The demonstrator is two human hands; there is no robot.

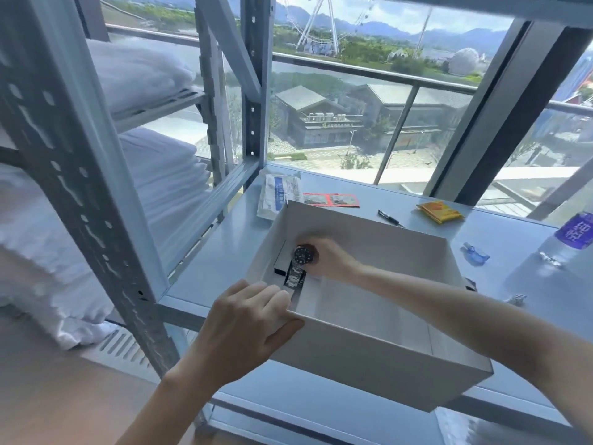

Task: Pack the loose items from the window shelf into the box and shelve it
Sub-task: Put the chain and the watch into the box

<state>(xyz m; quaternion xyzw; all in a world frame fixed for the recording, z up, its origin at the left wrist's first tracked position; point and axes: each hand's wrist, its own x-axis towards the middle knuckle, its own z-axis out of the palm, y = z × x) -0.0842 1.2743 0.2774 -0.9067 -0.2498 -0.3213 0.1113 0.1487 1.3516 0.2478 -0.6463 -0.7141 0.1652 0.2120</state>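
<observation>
1. Sitting on the pale blue window shelf, the open white box is the nearest thing to the camera, with one corner turned toward the glass.
2. Inside it, against the left wall, lies a slim black item. I cannot tell what it is.
3. A wristwatch with a dark dial and a metal link bracelet is also inside the box, low at that same left end, with its bracelet trailing toward the near wall.
4. The right hand reaches in over the right rim, its fingers curled round the watch head and pinching it.
5. The left hand grips the box's near left corner, with fingers bent over the rim and the thumb pressed on the outer wall.
6. Loose items lie on the shelf behind the box:
   - a white packet with blue print too small to read
   - a flat red packet
   - a black pen
   - a yellow sachet
7. To the right are a small blue bottle, a metal clip and a clear water bottle. The water bottle's purple label bears white characters that I cannot read.
8. Folded white bedding is stacked on the grey rack at left.
</observation>
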